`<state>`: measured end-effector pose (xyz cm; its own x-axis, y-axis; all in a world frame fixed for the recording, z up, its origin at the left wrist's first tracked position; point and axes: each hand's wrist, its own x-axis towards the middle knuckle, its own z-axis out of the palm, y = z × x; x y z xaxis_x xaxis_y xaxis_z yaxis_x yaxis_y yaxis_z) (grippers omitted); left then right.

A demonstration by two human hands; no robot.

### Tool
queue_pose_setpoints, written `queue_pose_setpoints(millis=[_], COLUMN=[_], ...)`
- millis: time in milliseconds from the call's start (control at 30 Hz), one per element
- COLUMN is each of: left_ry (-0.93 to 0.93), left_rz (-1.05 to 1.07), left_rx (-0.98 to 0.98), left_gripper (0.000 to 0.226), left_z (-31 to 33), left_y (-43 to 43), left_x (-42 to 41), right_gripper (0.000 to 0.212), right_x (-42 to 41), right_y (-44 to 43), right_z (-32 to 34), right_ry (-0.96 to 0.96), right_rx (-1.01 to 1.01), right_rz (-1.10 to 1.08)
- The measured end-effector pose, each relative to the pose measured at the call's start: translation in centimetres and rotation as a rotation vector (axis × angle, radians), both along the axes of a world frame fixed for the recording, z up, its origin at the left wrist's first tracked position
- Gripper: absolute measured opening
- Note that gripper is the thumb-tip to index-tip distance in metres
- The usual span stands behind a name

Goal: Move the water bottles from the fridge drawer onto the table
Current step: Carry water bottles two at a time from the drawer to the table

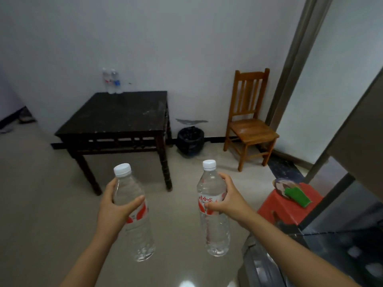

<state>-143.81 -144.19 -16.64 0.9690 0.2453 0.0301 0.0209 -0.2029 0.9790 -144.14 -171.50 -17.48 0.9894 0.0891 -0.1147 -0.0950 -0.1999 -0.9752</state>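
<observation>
Dark table (120, 117) ahead, bin (190, 139) and chair (250, 129) beside; left hand (116, 208), right hand (231, 200) gripping bottles (215, 233)

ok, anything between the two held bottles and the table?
Nothing visible. The left hand grips the left bottle, the right hand the right bottle. Only bare floor lies between them and the table. At its far edge stand two bottles. The bin and chair sit off to its right.
</observation>
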Motion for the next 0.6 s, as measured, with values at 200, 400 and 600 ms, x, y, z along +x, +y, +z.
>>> queue_pose_setpoints(millis=[200,400,600], left_ry=[0.002,-0.059,-0.020], left_rz=[0.229,0.442,0.586], left_rx=[0.018,0.006,-0.037], left_gripper=[0.073,0.054,0.064], left_z=[1.1,2.2,1.2], left_y=[7.3,15.9,25.4], left_x=[-4.0,-9.4,-14.4], right_gripper=[0.078,0.081,0.080], right_x=[1.7,2.2,1.0], right_y=[6.9,16.9,27.4], right_z=[0.9,1.6,2.4], right_ry=[-0.025,-0.075,-0.068], right_rx=[-0.022,-0.050,-0.057], right_rz=[0.221,0.407,0.525])
